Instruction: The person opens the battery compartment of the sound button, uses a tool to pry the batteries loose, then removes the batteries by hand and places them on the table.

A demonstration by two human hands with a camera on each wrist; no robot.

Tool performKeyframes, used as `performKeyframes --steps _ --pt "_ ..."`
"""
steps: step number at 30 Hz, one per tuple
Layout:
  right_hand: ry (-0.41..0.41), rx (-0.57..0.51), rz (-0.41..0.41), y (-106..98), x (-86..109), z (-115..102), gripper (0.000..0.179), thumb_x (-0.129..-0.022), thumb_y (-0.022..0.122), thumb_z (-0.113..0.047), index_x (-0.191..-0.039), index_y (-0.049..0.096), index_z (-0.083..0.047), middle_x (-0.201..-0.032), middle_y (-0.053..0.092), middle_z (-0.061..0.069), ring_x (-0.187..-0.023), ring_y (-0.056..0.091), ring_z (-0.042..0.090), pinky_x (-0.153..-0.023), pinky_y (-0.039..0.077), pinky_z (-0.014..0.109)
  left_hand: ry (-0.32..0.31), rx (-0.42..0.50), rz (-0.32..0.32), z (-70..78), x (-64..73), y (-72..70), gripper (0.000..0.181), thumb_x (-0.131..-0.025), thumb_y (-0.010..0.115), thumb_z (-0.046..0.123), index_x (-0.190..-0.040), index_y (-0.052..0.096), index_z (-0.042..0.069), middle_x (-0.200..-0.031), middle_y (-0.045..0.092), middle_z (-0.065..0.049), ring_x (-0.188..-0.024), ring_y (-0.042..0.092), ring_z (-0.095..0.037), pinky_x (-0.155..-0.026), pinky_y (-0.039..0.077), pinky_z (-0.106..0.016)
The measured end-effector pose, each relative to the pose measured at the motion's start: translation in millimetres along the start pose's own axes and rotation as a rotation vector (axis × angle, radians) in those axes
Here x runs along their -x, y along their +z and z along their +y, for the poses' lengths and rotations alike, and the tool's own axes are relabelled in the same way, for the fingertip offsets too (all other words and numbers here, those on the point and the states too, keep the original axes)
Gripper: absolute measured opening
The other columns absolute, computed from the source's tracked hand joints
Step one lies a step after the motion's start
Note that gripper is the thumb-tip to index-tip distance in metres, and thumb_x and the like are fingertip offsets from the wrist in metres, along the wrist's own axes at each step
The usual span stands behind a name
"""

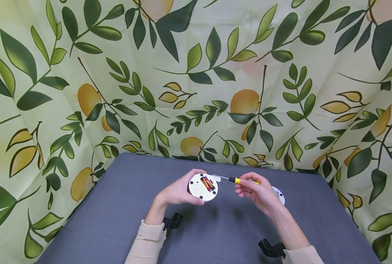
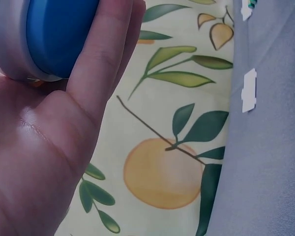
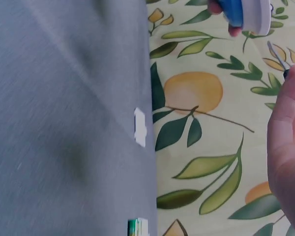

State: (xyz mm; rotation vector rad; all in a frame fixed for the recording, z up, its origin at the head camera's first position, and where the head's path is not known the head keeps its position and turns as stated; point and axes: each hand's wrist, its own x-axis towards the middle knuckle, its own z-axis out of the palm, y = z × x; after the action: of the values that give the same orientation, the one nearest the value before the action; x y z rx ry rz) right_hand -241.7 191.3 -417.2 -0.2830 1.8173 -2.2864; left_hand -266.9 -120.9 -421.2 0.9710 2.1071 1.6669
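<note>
My left hand grips a round white-and-blue device by its rim, thumb below and fingers above. Its white face, with a grid of small holes, is toward me. Batteries show in an uncovered slot there, and the blue side is turned away. In my right hand is a screwdriver with a yellow handle and black neck. Its thin shaft points left toward the device; the right wrist view shows the tip a little apart from it.
A small white cover piece lies on the grey table. Another round white thing is partly hidden behind my right hand. A small green-and-white item sits near the table's far edge. Leaf-patterned cloth walls the table in.
</note>
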Motion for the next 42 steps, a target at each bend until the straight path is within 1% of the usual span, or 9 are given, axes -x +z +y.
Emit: performKeyframes --steps 5,8,11,18,21,27,32,37,42 --pt "0.020 0.156 0.038 -8 13.5 -3 0.018 -0.098 0.065 -0.008 -0.109 0.056 0.003 -0.094 0.072 0.017 -0.083 0.073 0.028 -0.078 0.060 0.037 0.007 -0.009 0.004 0.9 0.0 -1.6 0.089 -0.073 0.087 0.009 -0.148 0.039 0.008 -0.126 0.058 -0.008 -0.108 0.058 -0.022 -0.091 0.047 -0.031" --pt "0.037 0.268 0.092 -14 22.6 -6 0.026 -0.097 0.067 -0.009 -0.112 0.055 0.008 -0.095 0.070 0.020 -0.082 0.072 0.030 -0.076 0.060 0.037 0.014 -0.017 0.002 1.4 -0.1 -1.4 0.090 -0.073 0.087 0.009 -0.148 0.039 0.007 -0.126 0.057 -0.010 -0.107 0.058 -0.022 -0.092 0.047 -0.031" --pt "0.039 0.358 0.136 -20 31.6 -6 0.029 -0.097 0.067 -0.010 -0.113 0.055 0.010 -0.092 0.067 0.019 -0.077 0.069 0.026 -0.072 0.059 0.035 0.009 -0.021 0.005 1.3 0.3 -1.3 0.090 -0.073 0.087 0.009 -0.148 0.039 0.008 -0.127 0.057 -0.010 -0.108 0.058 -0.022 -0.092 0.047 -0.031" --pt "0.063 0.468 0.281 -34 53.1 -3 0.027 -0.095 0.069 -0.009 -0.113 0.057 0.007 -0.092 0.065 0.018 -0.074 0.066 0.022 -0.069 0.059 0.034 -0.011 -0.020 0.022 -0.4 -0.3 -0.4 0.089 -0.073 0.087 0.008 -0.148 0.039 0.009 -0.126 0.058 -0.007 -0.108 0.058 -0.022 -0.092 0.047 -0.033" --pt "0.071 0.523 0.317 -42 63.2 -3 0.029 -0.095 0.070 -0.011 -0.114 0.058 0.007 -0.093 0.066 0.015 -0.074 0.066 0.022 -0.069 0.058 0.033 -0.011 -0.023 0.027 -0.8 -0.4 -0.2 0.089 -0.073 0.087 0.009 -0.148 0.040 0.010 -0.126 0.058 -0.007 -0.107 0.058 -0.022 -0.092 0.047 -0.033" --pt "0.053 0.550 0.374 -62 83.9 -4 0.032 -0.096 0.071 -0.014 -0.116 0.057 0.008 -0.088 0.067 0.013 -0.073 0.067 0.024 -0.068 0.059 0.034 -0.005 -0.030 0.047 -0.7 -0.8 -0.3 0.086 -0.073 0.088 0.011 -0.146 0.042 0.015 -0.125 0.058 -0.007 -0.108 0.057 -0.023 -0.092 0.047 -0.035" --pt "0.062 0.570 0.454 -80 98.8 -4 0.034 -0.097 0.070 -0.018 -0.115 0.057 0.008 -0.085 0.068 0.007 -0.073 0.066 0.020 -0.067 0.059 0.033 -0.009 -0.030 0.049 -0.6 -1.4 -0.6 0.086 -0.072 0.088 0.011 -0.145 0.043 0.018 -0.125 0.059 -0.007 -0.108 0.057 -0.023 -0.092 0.047 -0.035" --pt "0.074 0.571 0.536 -96 107.6 -3 0.034 -0.098 0.069 -0.020 -0.114 0.057 0.007 -0.083 0.069 -0.001 -0.071 0.067 0.017 -0.065 0.058 0.031 -0.010 -0.027 0.051 -0.6 -0.8 -0.7 0.086 -0.073 0.088 0.012 -0.146 0.043 0.016 -0.124 0.059 -0.007 -0.108 0.057 -0.023 -0.091 0.047 -0.035" --pt "0.043 0.544 0.607 -111 109.4 -2 0.028 -0.099 0.068 -0.018 -0.111 0.059 0.004 -0.079 0.068 -0.005 -0.068 0.067 0.016 -0.063 0.058 0.032 -0.015 -0.036 0.056 -1.1 -0.4 -0.7 0.086 -0.072 0.088 0.011 -0.146 0.043 0.017 -0.123 0.059 -0.006 -0.107 0.057 -0.023 -0.091 0.047 -0.034"
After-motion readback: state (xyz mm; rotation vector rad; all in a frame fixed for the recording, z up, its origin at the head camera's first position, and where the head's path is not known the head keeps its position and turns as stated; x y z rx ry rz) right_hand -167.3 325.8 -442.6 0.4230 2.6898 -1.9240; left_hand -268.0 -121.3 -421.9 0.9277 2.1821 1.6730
